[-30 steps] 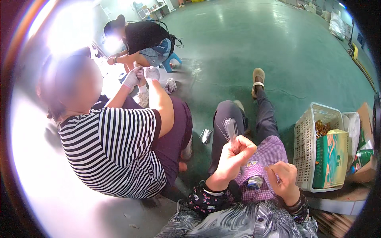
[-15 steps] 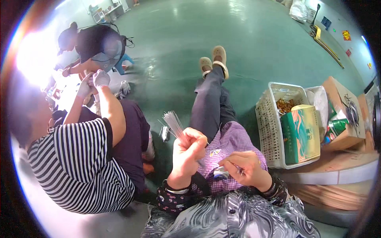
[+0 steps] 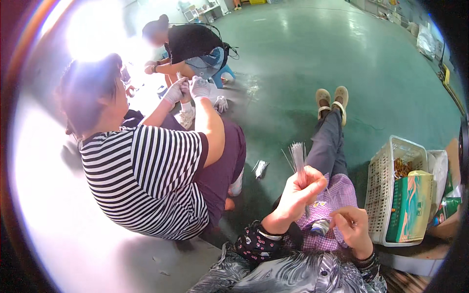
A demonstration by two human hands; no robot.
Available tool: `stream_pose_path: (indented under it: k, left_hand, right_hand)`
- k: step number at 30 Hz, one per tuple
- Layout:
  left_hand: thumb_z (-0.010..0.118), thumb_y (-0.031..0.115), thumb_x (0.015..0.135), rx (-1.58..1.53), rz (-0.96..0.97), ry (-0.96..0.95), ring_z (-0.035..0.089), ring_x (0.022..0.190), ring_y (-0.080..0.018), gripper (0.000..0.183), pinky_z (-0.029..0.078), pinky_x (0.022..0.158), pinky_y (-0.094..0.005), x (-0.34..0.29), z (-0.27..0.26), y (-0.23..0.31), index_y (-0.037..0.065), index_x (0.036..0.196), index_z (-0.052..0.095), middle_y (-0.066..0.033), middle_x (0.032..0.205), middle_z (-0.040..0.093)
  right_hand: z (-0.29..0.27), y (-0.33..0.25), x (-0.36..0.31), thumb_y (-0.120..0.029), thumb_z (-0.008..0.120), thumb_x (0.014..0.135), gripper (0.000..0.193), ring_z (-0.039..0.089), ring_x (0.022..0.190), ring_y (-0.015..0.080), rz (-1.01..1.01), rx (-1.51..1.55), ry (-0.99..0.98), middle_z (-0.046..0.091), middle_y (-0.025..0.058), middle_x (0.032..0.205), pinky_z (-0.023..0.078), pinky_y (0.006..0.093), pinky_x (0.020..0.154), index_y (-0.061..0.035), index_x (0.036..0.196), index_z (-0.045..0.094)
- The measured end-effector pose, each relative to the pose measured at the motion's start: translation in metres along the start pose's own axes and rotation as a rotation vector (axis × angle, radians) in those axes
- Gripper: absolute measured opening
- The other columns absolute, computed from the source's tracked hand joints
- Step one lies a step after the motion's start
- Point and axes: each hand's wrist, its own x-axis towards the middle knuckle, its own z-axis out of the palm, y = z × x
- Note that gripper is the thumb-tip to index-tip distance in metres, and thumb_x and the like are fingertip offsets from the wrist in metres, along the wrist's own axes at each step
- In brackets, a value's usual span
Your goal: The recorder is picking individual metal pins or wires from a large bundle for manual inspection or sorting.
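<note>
A bundle of thin, pale wire-like strands (image 3: 297,158) stands upright in my left hand (image 3: 299,195), which is closed round its lower part. The strand tops fan out above the fist. To its right, over my lap, my right hand (image 3: 352,229) is held with curled fingers; anything in them is too small or hidden to name. Between the hands, a small white-and-blue object (image 3: 320,226) lies on the purple checked cloth (image 3: 337,198) across my lap. A smaller bunch of similar strands (image 3: 260,168) lies on the green floor, left of my legs.
At my left sits a co-worker in a striped shirt (image 3: 161,161), gloved hands together round some strands. Another person in black (image 3: 195,41) bends forward on a blue stool (image 3: 217,78). A white plastic basket (image 3: 378,190) at my right holds a green box (image 3: 408,210) and brownish pieces.
The view has swung left, shifting the scene rightward. My left hand still grips the strands, now more upright. My right hand has turned, its fingers less tightly bunched.
</note>
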Motion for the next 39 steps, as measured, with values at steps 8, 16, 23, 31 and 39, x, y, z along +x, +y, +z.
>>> stream_pose_path:
  k: [8, 16, 23, 31, 39]
  left_hand:
    - [0.056, 0.007, 0.079, -0.08, -0.044, -0.013, 0.029, 0.043, -0.0004, 0.007, 0.02, 0.037, -0.0177, 0.004, -0.002, -0.003, 0.006, 0.081, 0.051, 0.004, 0.061, 0.045]
    - [0.058, 0.009, 0.078, -0.134, -0.063, -0.028, 0.027, 0.041, -0.0015, 0.01, 0.019, 0.036, -0.0185, 0.004, -0.006, -0.003, 0.005, 0.079, 0.048, 0.0036, 0.059, 0.043]
    - [0.053, 0.014, 0.08, -0.087, -0.102, -0.065, 0.023, 0.036, -0.004, 0.011, 0.016, 0.036, -0.0212, 0.002, -0.001, 0.001, 0.008, 0.078, 0.043, 0.0043, 0.047, 0.031]
    - [0.056, 0.007, 0.079, -0.071, 0.008, -0.052, 0.029, 0.043, -0.0004, 0.007, 0.02, 0.038, -0.0173, 0.007, -0.002, -0.004, 0.005, 0.081, 0.05, 0.0035, 0.062, 0.045]
    - [0.056, 0.009, 0.079, -0.061, -0.067, -0.024, 0.028, 0.042, 0.0001, 0.007, 0.019, 0.038, -0.0172, 0.009, -0.003, -0.005, 0.006, 0.082, 0.05, 0.0057, 0.06, 0.043]
  right_hand:
    - [0.003, 0.0, 0.007, -0.001, 0.057, 0.068, 0.003, 0.053, 0.047, 0.0246, -0.327, -0.38, 0.173, 0.054, 0.0106, 0.058, 0.038, 0.03, 0.043, -0.0025, 0.068, 0.055]
    - [0.003, 0.0, 0.005, -0.004, 0.055, 0.07, 0.003, 0.054, 0.049, 0.022, -0.248, -0.292, 0.087, 0.056, 0.0087, 0.06, 0.04, 0.0288, 0.044, -0.0011, 0.068, 0.055]
    - [-0.005, 0.002, -0.003, -0.01, 0.046, 0.081, 0.019, 0.053, 0.053, 0.0111, 0.145, 0.397, -0.039, 0.056, 0.0055, 0.059, 0.042, 0.024, 0.048, 0.0025, 0.069, 0.054]
    - [-0.002, 0.001, 0.013, -0.004, 0.057, 0.072, 0.005, 0.055, 0.05, 0.0203, -0.303, -0.369, 0.107, 0.056, 0.0109, 0.06, 0.041, 0.0282, 0.045, 0.0013, 0.07, 0.055]
    - [0.001, 0.003, 0.014, -0.001, 0.059, 0.066, 0.005, 0.053, 0.048, 0.0258, -0.459, -0.556, 0.157, 0.055, 0.0109, 0.06, 0.039, 0.0319, 0.042, -0.0015, 0.068, 0.054]
